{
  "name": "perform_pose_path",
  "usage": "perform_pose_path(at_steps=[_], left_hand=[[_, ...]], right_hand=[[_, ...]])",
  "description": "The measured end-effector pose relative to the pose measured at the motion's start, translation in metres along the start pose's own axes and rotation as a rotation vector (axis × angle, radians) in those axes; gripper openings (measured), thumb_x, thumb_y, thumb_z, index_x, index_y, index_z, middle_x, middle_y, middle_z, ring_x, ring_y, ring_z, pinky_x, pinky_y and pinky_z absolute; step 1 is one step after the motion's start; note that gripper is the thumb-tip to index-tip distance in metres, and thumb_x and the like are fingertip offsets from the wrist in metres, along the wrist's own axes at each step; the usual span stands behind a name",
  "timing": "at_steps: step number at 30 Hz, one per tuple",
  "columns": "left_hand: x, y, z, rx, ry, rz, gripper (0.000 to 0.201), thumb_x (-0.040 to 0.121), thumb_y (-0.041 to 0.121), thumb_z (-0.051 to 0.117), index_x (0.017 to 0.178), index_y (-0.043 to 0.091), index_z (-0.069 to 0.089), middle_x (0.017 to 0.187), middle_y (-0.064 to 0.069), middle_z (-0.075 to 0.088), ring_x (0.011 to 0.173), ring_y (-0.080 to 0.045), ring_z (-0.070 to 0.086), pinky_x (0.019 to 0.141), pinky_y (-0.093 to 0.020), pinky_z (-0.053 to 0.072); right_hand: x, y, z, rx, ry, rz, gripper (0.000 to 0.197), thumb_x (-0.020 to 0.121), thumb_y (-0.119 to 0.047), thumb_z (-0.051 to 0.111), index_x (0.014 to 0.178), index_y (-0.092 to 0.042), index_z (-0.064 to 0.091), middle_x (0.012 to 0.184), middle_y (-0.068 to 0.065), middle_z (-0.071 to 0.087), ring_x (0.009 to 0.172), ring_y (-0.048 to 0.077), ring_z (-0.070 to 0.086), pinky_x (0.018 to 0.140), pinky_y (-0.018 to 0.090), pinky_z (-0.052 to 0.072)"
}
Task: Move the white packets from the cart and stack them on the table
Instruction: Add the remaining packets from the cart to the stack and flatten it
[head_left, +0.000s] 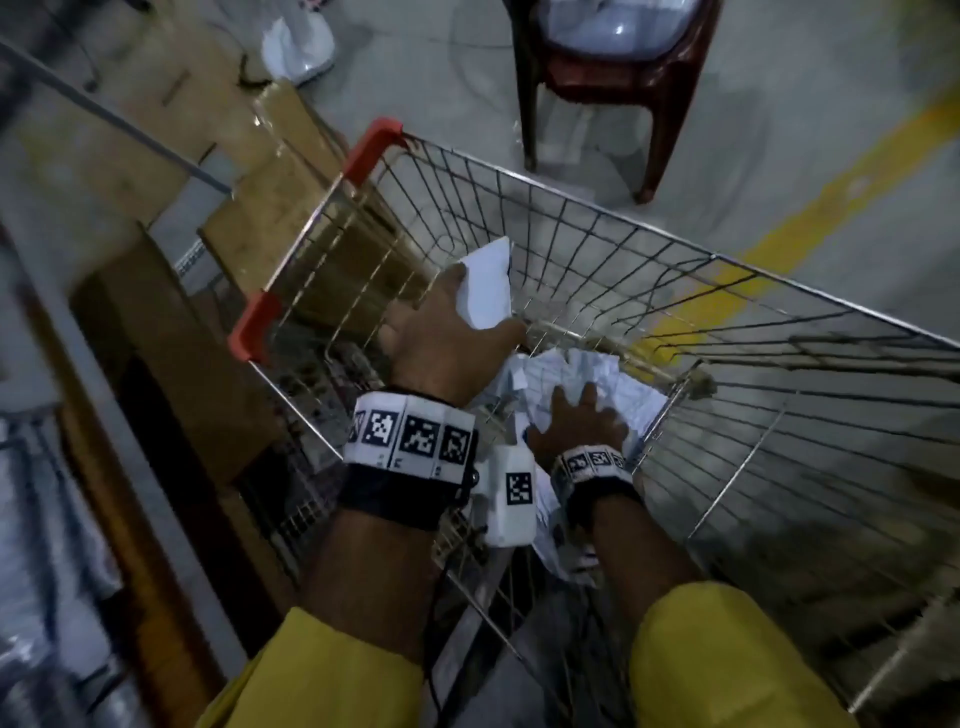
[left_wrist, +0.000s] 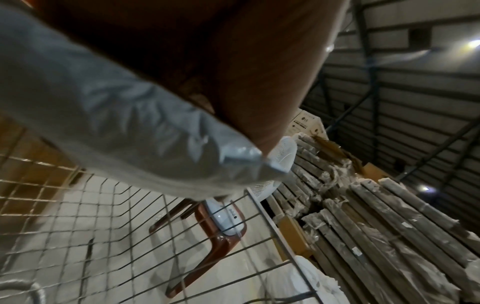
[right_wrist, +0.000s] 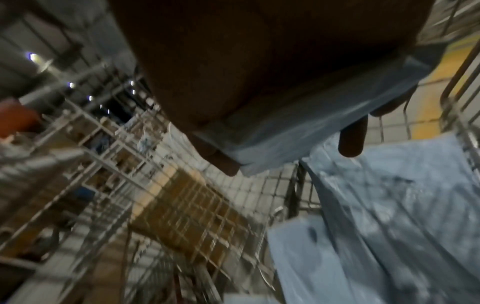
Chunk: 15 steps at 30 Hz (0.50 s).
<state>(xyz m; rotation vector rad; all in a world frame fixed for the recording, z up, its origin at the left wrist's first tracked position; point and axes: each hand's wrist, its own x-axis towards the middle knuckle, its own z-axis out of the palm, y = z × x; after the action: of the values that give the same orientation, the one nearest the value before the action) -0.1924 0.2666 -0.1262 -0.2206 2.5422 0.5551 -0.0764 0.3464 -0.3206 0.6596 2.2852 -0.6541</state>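
The left hand (head_left: 447, 343) grips a white packet (head_left: 485, 291), fingers and thumb curled round its lower end, and holds it up inside the wire cart (head_left: 727, 332) above the basket floor. In the left wrist view the same packet (left_wrist: 116, 131) lies along the palm, its crinkled corner sticking out past the fingers. The right hand (head_left: 582, 426) reaches lower into the cart and holds a second packet (right_wrist: 311, 127) — the right wrist view shows the thumb on one side of it and the fingers (right_wrist: 351, 139) curled over the other. Under that hand a heap of crumpled white packets (head_left: 566, 374) lies at the near end of the basket. Both wrists wear bands with black-and-white markers, and the sleeves are yellow. Beyond the cart stands a brown plastic chair (head_left: 613, 78) with a white fan on its seat — cardboard boxes (head_left: 280, 171) lie to the left, and a yellow line (head_left: 831, 197) crosses the grey floor.
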Motion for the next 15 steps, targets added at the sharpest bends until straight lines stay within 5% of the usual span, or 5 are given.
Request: perform_pose_path(at_steps=[4,6,12,15], left_hand=[[-0.043,0.007,-0.030,-0.065,0.046,0.103,0.081,0.077,0.063,0.064,0.150,0.042,0.033,0.148,-0.009,0.040,0.132,-0.032,0.042,0.107,-0.046,0.038],[-0.069,0.010,-0.048,-0.117,0.062,0.167,0.070,0.088,0.054,0.060,0.150,0.035,0.035,0.149,-0.010,0.044,0.130,-0.030,0.047,0.098,-0.037,0.040],[-0.153,-0.001,-0.096,-0.245,0.152,0.302,0.050,0.095,0.038,0.056,0.142,0.023,0.045,0.140,-0.010,0.054,0.124,-0.030,0.053,0.093,-0.031,0.038],[-0.197,-0.010,-0.114,-0.274,0.222,0.350,0.058,0.093,0.043,0.056,0.146,0.023,0.042,0.144,-0.016,0.051,0.128,-0.034,0.050,0.105,-0.038,0.040]], right_hand=[[-0.060,-0.006,-0.058,0.038,0.129,-0.026,0.071,0.081,-0.068,0.051,0.145,-0.041,0.036,0.158,0.004,0.028,0.130,0.045,0.042,0.102,0.058,0.039],[-0.097,-0.010,-0.085,0.063,0.192,-0.041,0.063,0.078,-0.066,0.053,0.135,-0.042,0.044,0.150,0.003,0.036,0.126,0.044,0.045,0.097,0.058,0.041],[-0.213,-0.008,-0.141,0.121,0.387,-0.052,0.075,0.068,-0.075,0.063,0.136,-0.044,0.052,0.153,-0.004,0.038,0.121,0.039,0.050,0.101,0.046,0.044],[-0.267,-0.003,-0.159,0.103,0.487,-0.078,0.077,0.067,-0.074,0.062,0.139,-0.046,0.049,0.158,-0.005,0.031,0.120,0.039,0.050,0.101,0.043,0.045]])
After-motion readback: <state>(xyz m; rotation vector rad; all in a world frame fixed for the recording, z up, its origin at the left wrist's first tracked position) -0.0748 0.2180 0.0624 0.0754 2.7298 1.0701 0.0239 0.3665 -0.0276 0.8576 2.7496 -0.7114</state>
